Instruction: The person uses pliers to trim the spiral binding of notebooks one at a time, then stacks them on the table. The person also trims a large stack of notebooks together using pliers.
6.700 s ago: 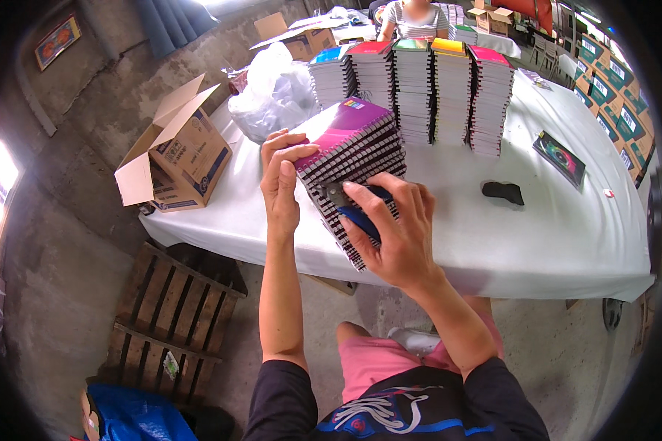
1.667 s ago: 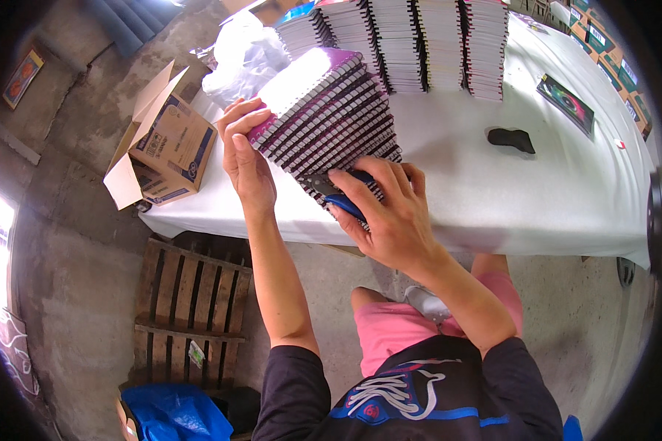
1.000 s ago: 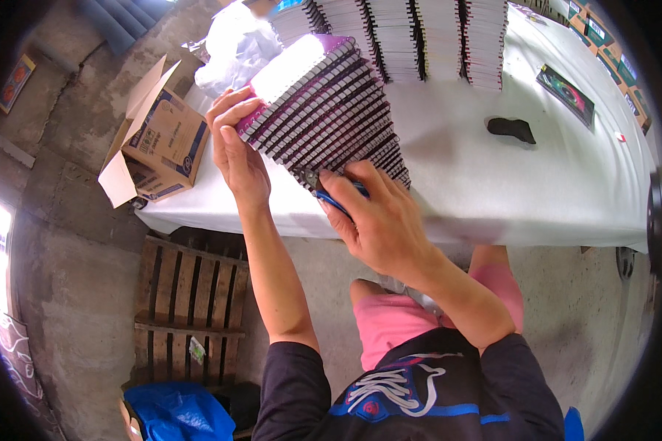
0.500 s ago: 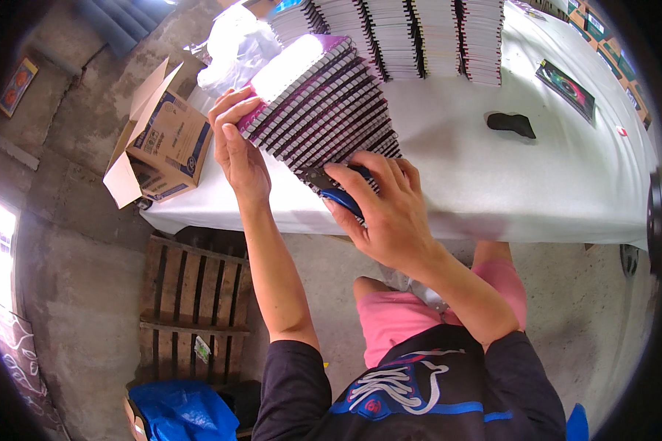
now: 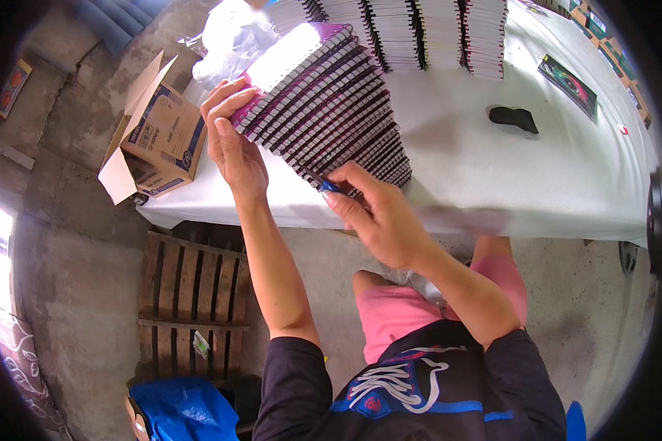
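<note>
A tall stack of spiral-bound notebooks [image 5: 338, 110] with purple covers and dark coils stands at the table's near edge, coils facing me. My left hand [image 5: 232, 132] grips its upper left corner, fingers over the top and thumb along the side. Lower on the stack, my right hand [image 5: 375, 213] closes around blue-handled pliers [image 5: 332, 188]. Their dark metal jaws are at the coil ends on the left side. My fingers hide most of the handles.
More bound stacks [image 5: 441, 37] line the far side of the white-covered table [image 5: 507, 176]. A black pouch-like item [image 5: 513, 118] and a dark printed card [image 5: 568, 86] lie to the right. At left are an open cardboard box [image 5: 162, 140], plastic bag [image 5: 235, 44] and wooden pallet [image 5: 191, 301].
My right hand has turned and drawn slightly down along the coils, and the pliers' handles are now more covered. My left hand keeps its hold on the stack.
</note>
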`<action>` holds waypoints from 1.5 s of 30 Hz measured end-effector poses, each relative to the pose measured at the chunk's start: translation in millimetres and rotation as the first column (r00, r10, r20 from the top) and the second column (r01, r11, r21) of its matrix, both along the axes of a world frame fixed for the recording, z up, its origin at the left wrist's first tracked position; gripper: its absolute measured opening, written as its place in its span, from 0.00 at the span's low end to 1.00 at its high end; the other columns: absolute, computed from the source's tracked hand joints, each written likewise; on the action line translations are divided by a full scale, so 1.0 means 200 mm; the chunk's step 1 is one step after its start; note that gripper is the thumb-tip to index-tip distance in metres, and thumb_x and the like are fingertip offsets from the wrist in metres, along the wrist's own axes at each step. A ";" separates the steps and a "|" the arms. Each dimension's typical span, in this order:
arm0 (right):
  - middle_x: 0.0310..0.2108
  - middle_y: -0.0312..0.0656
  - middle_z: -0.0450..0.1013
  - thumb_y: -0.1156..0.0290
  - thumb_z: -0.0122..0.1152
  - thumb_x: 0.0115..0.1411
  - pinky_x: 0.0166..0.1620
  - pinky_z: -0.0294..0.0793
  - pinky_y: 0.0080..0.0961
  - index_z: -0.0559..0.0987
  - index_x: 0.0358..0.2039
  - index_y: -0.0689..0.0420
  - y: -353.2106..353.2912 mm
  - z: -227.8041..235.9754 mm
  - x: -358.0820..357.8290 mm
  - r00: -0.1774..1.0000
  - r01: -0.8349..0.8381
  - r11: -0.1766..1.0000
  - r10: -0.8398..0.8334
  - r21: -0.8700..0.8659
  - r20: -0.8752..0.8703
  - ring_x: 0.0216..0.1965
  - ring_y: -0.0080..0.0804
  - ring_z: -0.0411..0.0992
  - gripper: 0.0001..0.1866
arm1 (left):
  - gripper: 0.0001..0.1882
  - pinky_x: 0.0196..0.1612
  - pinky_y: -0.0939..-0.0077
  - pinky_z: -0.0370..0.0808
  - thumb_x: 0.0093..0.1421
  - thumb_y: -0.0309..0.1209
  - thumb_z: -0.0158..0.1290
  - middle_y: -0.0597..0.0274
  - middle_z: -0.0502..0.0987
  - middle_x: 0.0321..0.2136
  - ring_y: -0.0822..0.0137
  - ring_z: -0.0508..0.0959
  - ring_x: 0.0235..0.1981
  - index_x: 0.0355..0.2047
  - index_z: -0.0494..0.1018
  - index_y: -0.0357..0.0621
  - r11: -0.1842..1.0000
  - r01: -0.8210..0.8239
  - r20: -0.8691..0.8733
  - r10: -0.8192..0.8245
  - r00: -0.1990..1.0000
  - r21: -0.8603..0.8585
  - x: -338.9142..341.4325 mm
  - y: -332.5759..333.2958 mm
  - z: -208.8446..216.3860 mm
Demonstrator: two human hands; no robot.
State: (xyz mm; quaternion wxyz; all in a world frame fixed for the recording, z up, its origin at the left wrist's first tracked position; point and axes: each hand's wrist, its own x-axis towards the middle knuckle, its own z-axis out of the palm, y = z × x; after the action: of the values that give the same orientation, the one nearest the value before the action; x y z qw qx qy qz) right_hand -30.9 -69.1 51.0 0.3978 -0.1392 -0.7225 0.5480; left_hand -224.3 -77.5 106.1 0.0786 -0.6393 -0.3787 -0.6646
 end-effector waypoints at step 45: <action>0.41 0.38 0.65 0.63 0.62 0.51 0.44 0.63 0.35 0.74 0.45 0.47 0.03 -0.11 0.02 0.854 0.377 0.514 -0.515 0.771 -0.074 0.38 0.34 0.67 0.19 | 0.24 0.60 0.65 0.60 0.68 0.45 0.31 0.52 0.67 0.49 0.63 0.64 0.56 0.44 0.69 0.38 1.000 0.015 0.037 -0.015 0.999 -0.017 -0.02 0.01 0.00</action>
State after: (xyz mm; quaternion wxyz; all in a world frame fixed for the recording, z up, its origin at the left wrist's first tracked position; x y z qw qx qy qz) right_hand -27.0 -62.1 29.1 0.4848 -0.1841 -0.8531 0.0570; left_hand -227.3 -75.9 106.1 0.0610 -0.6304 -0.3810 -0.6736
